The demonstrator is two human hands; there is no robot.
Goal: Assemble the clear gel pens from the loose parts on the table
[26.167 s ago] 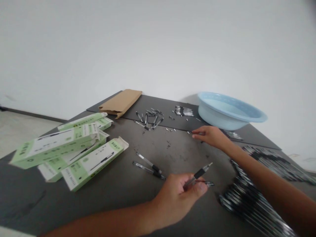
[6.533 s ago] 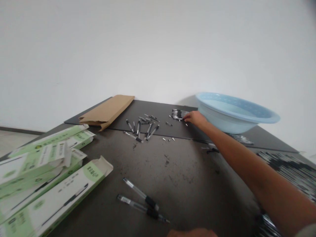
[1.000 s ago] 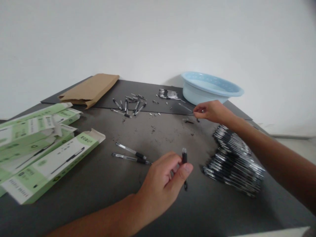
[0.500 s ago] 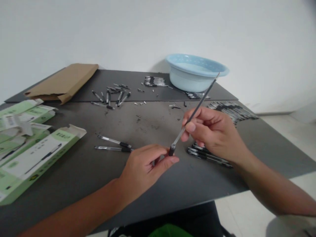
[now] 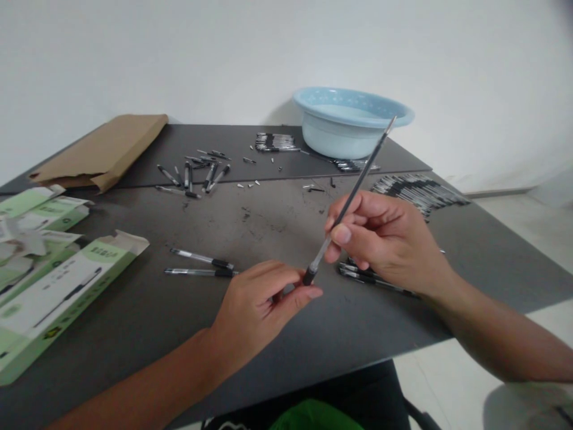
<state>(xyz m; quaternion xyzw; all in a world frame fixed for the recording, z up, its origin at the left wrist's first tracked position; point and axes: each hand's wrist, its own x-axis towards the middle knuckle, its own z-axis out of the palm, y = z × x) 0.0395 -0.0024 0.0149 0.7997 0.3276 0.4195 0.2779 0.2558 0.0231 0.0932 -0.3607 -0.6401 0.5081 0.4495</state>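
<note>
- Right hand point(image 5: 389, 242), right of centre: gripping a thin pen refill point(image 5: 353, 194) between thumb and fingers, slanting up toward the upper right, tip showing against the blue basin point(image 5: 351, 122).
- Left hand point(image 5: 262, 304), lower centre: pinching a small dark part point(image 5: 308, 278) at the lower end of the refill; thumb and forefinger closed on it, the part mostly hidden, so not telling whether a barrel end or a cap.
- Refill's lower end meeting that part, both raised off the dark table point(image 5: 134, 322).
- Changing since a second ago: right hand then reaching toward the upper centre by the basin, left hand alone holding the dark part upright; now both hands coming together at centre frame with the refill between them. Reading as judgement: fetching finished, joining of refill and part under way.
- Changing over the last half second: very little; refill sitting at nearly the same slant, hands drawn slightly closer.
- Lying flat left of the left hand: two finished pens point(image 5: 201, 266), side by side.
- Lying under the right hand: a few more pens point(image 5: 371, 280).
- Spreading across the right edge of the table: a stack of pens point(image 5: 418, 191).
- Scattering along the upper centre: loose pen parts point(image 5: 192, 176) and small tips.
- Resting at the left edge: green pen boxes point(image 5: 58, 292), one flap open; a brown envelope point(image 5: 105, 149) in the upper left.
</note>
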